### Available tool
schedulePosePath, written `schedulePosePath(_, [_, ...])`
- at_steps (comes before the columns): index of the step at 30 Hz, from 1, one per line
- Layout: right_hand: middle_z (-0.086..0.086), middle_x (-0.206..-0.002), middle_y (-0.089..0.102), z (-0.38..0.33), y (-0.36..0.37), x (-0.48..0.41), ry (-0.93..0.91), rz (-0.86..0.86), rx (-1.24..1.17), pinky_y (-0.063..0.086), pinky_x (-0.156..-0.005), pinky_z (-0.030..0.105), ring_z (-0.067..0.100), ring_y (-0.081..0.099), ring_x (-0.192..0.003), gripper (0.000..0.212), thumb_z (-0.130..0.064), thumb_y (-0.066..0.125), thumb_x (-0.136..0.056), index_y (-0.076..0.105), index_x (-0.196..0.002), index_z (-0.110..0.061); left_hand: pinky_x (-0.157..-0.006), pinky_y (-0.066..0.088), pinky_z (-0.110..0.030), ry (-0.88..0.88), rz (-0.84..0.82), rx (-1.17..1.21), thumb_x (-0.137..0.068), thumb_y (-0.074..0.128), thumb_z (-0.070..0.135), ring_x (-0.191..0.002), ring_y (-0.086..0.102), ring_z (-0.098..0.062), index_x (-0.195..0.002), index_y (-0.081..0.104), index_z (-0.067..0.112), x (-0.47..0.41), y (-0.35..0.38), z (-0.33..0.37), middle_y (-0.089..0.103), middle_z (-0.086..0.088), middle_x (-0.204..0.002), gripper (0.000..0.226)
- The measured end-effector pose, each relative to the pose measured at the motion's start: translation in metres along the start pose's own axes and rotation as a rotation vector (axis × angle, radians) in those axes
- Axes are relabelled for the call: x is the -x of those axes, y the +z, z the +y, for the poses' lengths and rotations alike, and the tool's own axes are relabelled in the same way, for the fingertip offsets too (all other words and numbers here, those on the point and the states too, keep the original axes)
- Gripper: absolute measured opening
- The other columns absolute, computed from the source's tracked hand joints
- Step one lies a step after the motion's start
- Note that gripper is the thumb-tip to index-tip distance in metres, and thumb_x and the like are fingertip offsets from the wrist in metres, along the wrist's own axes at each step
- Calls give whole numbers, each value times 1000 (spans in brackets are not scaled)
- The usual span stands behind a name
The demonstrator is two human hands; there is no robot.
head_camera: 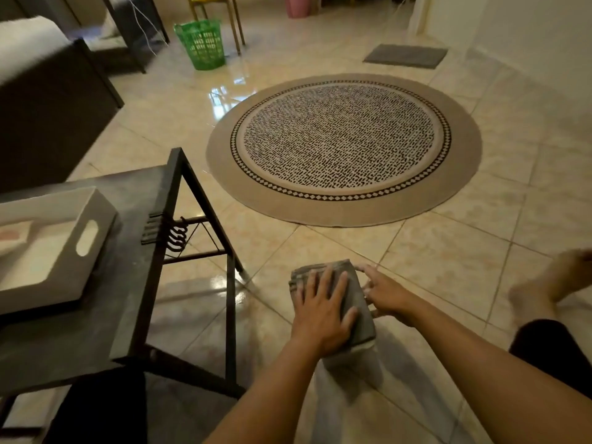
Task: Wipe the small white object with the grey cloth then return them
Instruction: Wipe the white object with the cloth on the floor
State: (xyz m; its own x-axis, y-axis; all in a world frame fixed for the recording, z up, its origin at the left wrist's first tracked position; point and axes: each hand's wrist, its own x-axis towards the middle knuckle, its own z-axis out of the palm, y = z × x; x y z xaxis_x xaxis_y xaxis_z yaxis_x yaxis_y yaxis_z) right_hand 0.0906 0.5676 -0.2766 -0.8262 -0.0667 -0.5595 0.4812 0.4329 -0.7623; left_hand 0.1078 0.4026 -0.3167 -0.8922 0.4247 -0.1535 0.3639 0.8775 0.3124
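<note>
left hand (322, 310) flat, fingers spread, pressing the grey cloth (355, 302) onto something held low over the tiled floor (448, 267); white object hidden under the cloth, only a pale edge at the near end. right hand (381, 291) steadies the far side, fingers loosely spread. judgement: keep 1 hand bracing, wipe with even pressure
</note>
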Motion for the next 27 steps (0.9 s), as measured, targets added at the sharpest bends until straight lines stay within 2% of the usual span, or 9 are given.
schedulePosePath(4, [22,-101,66,12,5,-2,-15,-6,-17,62,-77,49,33,70,-94,61,1,48,-95,35,-146,-31,-114,-14,-53,-21,15,-60,-96,22,66,-148,-20,-28,-156,-6,36,2,10,-4,-16,1,-165,72])
schedulePosePath(7, [17,-99,66,15,6,-4,-6,-24,-71,63,-74,44,30,70,-94,66,5,49,-93,34,-146,-32,-116,-10,-57,12,29,-93,-96,22,64,-149,-18,-28,-156,-1,34,-2,7,-2,-13,0,-165,71])
schedulePosePath(9, [14,-96,64,14,7,-6,-11,-35,-99,62,-75,43,29,68,-95,68,6,48,-93,34,-146,-32,-117,-9,-58,23,16,-92,-98,20,62,-148,-23,-27,-156,-4,33,-5,7,0,-17,0,-165,69])
schedulePosePath(15, [12,-83,58,16,10,-10,-64,2,-56,60,-78,56,25,63,-82,71,6,53,-91,36,-147,-32,-117,-10,-56,17,-7,-102,-99,17,62,-146,-26,-25,-156,-9,34,-5,9,-1,-21,2,-163,69])
schedulePosePath(17, [11,-83,57,14,10,-11,-70,-1,-39,61,-75,53,25,62,-80,73,7,55,-89,36,-145,-37,-118,-7,-56,14,-2,-103,-97,17,65,-147,-25,-24,-156,-9,34,-4,7,-6,-19,2,-164,71])
schedulePosePath(22, [8,-83,51,12,10,-14,-62,2,-15,60,-63,35,21,59,-72,78,12,52,-87,37,-145,-39,-117,-9,-55,-43,29,-134,-95,13,68,-147,-25,-26,-156,-10,33,6,12,-14,-19,0,-164,73])
schedulePosePath(27, [10,-86,54,15,8,-16,-65,-9,-14,61,-64,34,21,60,-73,79,11,53,-88,36,-146,-40,-117,-9,-57,-35,42,-115,-97,18,63,-148,-22,-26,-156,-7,33,1,13,-9,-18,2,-164,71])
